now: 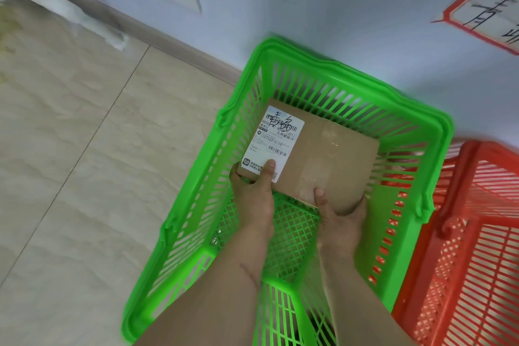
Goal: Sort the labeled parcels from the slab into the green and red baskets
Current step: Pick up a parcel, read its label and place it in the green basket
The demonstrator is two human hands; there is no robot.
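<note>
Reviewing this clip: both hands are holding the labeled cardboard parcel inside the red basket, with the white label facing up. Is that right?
Not quite. The head view shows the left hand and right hand holding the cardboard parcel inside the green basket, not the red one. The red basket stands beside it to the right. The white label does face up.

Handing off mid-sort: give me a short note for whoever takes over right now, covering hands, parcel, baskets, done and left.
Left hand: grips the cardboard parcel at its near left corner, thumb on the shipping label.
Right hand: grips the parcel's near right corner.
Parcel: held inside the green basket; whether it touches the bottom cannot be told.
Red basket: beside the green one, on its right.
Done: parcel brought to the green basket.
Left: release it. The slab is out of view.
</note>
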